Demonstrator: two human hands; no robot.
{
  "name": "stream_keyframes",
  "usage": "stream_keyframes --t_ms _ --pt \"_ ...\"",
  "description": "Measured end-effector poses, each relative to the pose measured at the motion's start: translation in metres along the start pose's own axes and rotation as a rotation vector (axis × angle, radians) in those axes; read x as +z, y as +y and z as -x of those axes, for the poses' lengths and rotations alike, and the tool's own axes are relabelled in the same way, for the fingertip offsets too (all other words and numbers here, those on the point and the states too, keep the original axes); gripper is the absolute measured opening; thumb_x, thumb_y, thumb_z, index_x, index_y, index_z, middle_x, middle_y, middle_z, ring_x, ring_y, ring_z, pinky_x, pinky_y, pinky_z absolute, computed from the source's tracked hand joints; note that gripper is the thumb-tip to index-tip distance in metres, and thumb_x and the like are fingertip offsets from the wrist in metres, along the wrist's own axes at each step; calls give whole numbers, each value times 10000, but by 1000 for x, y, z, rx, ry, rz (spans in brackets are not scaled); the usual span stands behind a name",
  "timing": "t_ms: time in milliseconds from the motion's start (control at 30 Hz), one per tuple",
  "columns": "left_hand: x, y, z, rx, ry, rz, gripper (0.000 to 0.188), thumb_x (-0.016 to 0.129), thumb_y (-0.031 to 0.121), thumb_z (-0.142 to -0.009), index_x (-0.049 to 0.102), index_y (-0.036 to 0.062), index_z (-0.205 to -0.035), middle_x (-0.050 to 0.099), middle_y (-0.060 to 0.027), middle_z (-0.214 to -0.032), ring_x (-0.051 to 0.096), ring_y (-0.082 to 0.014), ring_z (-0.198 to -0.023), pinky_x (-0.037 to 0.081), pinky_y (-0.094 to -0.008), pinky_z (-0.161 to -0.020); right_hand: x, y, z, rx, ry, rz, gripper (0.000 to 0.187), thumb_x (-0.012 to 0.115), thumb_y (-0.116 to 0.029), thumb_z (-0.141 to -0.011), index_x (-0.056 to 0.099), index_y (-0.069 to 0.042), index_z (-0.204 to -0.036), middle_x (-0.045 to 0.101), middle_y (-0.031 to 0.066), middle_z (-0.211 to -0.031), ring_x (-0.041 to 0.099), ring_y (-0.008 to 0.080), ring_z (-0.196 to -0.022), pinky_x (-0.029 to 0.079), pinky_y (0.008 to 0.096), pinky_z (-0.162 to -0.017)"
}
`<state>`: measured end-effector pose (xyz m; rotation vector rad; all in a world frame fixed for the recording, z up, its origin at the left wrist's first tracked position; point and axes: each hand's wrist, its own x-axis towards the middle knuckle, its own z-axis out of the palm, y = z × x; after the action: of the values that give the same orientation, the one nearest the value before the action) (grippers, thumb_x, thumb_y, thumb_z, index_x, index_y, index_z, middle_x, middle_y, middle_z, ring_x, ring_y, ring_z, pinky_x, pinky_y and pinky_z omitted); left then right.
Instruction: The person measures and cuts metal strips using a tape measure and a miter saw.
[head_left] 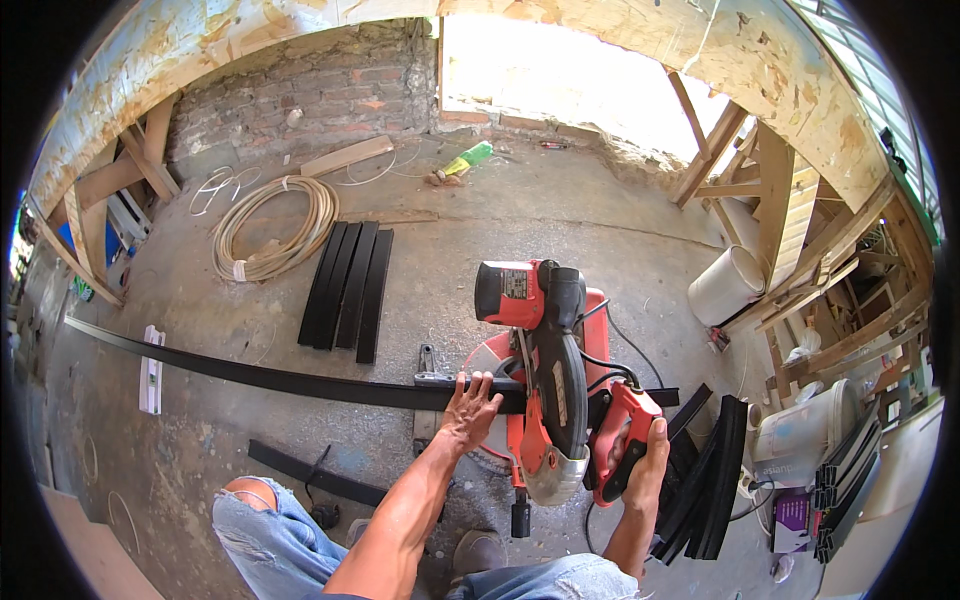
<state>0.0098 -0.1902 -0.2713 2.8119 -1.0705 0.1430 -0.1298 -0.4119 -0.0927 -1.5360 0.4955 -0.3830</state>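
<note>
A red-and-black miter saw (560, 385) stands on the floor in front of me, its head turned toward me. My right hand (647, 465) is wrapped round the saw's red handle (618, 435); some of its fingers are hidden behind it. A long black metal bar (300, 385) runs from the far left across the saw's base and shows again to the right of it. Close to the left of the blade guard (556, 480), my left hand (472, 415) holds the bar against the saw's fence, fingers over its top. The contact between blade and bar is hidden by the saw head.
Several cut black bars (345, 290) lie beyond the long bar, beside a coiled hose (270, 230). A white spirit level (151, 370) lies by the bar's left part. More black pieces (720, 480) lie right of the saw, near white buckets (725, 285). Another black bar (315, 475) lies near my knees.
</note>
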Motion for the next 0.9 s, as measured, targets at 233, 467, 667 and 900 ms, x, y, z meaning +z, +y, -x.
stream_keyframes --t_ms 233,467,667,900 --pt "-5 2 -2 6 8 8 316 711 200 -819 667 133 -1125 452 -158 -1333 374 -334 -1339 219 -565 -1139 -3 0 -1 -25 -8 -19 771 344 -735 -974 612 -26 -840 560 25 -587 543 112 -469 424 256 -427" --pt "-3 0 1 6 3 5 317 707 200 -818 666 132 -1126 456 -159 -1319 372 -335 -1337 211 -567 -1139 1 0 -3 -26 -8 -13 760 339 -727 -980 610 -26 -869 562 29 -589 542 110 -469 421 254 -426" --pt "-3 1 0 -1 -10 11 301 705 210 -833 670 130 -1121 449 -158 -1325 370 -331 -1339 209 -567 -1139 -2 1 -3 -16 -23 -9 761 345 -732 -977 610 -27 -868 563 24 -604 540 109 -472 430 249 -436" --pt "-4 1 0 1 -11 17 306 708 209 -831 673 130 -1125 453 -159 -1326 372 -329 -1339 210 -566 -1141 -1 2 0 -15 -2 -4 763 352 -738 -972 611 -28 -869 560 18 -604 543 107 -482 434 254 -445"
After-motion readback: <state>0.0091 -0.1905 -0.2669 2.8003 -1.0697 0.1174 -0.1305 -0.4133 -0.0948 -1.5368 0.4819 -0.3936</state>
